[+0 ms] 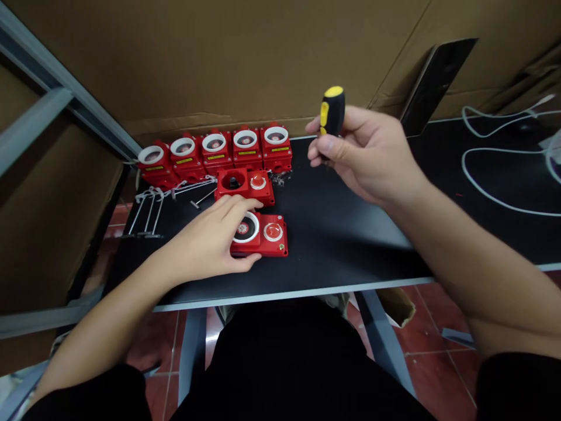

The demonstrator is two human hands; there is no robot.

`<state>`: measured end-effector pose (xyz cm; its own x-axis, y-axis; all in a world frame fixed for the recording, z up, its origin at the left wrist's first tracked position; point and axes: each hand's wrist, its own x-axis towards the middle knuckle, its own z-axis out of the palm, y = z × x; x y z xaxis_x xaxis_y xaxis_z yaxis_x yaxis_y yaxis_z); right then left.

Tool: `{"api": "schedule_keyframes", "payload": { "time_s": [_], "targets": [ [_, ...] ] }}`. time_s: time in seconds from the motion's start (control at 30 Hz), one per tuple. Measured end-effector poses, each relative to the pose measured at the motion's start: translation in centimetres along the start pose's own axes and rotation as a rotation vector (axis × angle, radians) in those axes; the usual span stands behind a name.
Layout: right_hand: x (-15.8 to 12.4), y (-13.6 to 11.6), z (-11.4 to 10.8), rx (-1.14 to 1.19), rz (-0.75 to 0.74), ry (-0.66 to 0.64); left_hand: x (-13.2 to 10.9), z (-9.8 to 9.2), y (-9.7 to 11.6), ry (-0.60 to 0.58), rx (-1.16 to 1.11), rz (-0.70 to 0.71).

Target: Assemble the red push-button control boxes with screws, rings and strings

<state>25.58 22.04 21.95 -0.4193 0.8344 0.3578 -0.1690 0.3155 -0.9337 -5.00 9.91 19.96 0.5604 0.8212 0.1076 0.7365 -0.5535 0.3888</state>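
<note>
My left hand [214, 237] grips the left end of a red alarm box [267, 248], which lies flat near the table's front edge. That box carries a white ring around a dark round face and a red domed light. Raised above the table, my right hand [368, 149] is closed around the black and yellow handle of a screwdriver [333, 114]; its shaft is hidden. Just behind the gripped box lies a second red box [245, 186], with an open round recess and a red light, apart from my hands.
Several red boxes with white rings [214, 149] stand in a row by the cardboard wall [263, 58]. Metal T-shaped rods on white cords [149, 213] lie at the left, small screws [280, 178] behind. A white cable [486, 196] curls at the right of the black table [333, 245].
</note>
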Motion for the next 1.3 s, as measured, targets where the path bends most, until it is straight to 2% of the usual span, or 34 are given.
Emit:
{"api": "schedule_keyframes", "payload": {
  "time_s": [0.13, 0.27, 0.37, 0.5, 0.63, 0.77, 1.07, 1.3],
  "targets": [
    [-1.3, 2.4, 0.1, -0.015, 0.016, 0.023, 0.1, -0.1, -0.2, -0.029, -0.087, 0.011],
    [-2.1, 3.5, -0.4, -0.024, 0.049, -0.040, 0.4, 0.1, -0.3, -0.029, -0.092, -0.036],
    [-2.3, 3.3, -0.3, -0.070, 0.040, -0.078, 0.5, 0.6, -0.5, 0.007, -0.080, -0.086],
    [-2.6, 2.1, 0.2, -0.172, -0.031, -0.032, 0.5, 1.3, -0.9, 0.048, -0.077, -0.095],
    [-3.0, 0.6, 0.6, -0.106, -0.026, -0.003, 0.6, 1.7, -1.1, 0.056, -0.093, -0.086],
    [-3.4, -0.1, 0.7, 0.032, -0.040, -0.029, 0.6, 1.9, -1.2, 0.054, -0.099, -0.098],
    [-4.5, -0.1, 1.8, 0.032, -0.052, -0.069, 0.6, 2.0, -1.1, 0.038, -0.094, -0.113],
    [-4.2, 0.9, 1.5, 0.030, -0.216, -0.134, 0.7, 2.0, -0.9, 0.064, -0.041, -0.112]
  ]
}}
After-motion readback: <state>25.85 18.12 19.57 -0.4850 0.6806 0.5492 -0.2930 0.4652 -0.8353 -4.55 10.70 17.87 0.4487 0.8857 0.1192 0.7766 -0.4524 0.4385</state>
